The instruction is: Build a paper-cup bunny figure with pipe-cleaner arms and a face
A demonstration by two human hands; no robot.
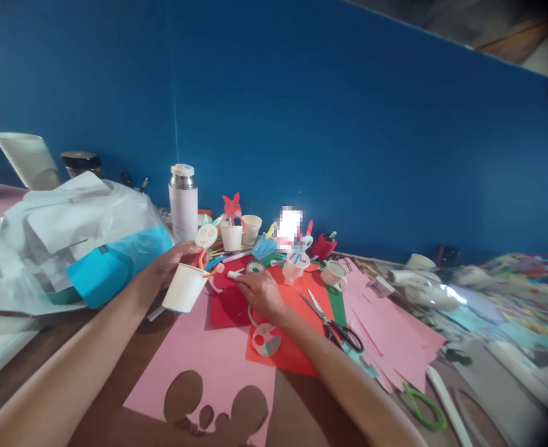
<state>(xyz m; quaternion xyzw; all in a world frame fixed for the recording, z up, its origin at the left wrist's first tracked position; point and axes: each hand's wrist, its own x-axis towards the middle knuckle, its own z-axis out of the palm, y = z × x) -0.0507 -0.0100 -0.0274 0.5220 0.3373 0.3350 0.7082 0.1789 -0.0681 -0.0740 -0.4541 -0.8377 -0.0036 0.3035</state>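
My left hand [183, 256] is closed on a paper-cup puppet. Its round rabbit face [206, 235], with green ears, rises out of a tilted white paper cup [185, 289], and orange pipe cleaners bend over the rim. Over a red paper sheet [227, 313], my right hand [262, 292] has its fingers pinched together. A small white piece [234, 274] shows at their tips, too small to name. Just behind that hand sits a roll of tape [255, 266]. A pink paper cutout [266, 340] lies by the wrist, on an orange sheet [296, 347].
Black-handled scissors [336, 326] lie open right of my right arm. Behind stand a flask [184, 202], a red fox puppet [231, 208] in a cup and a mug [334, 274]. A plastic bag [92, 236] fills the left. Pink paper with cut holes [152, 391] lies in front.
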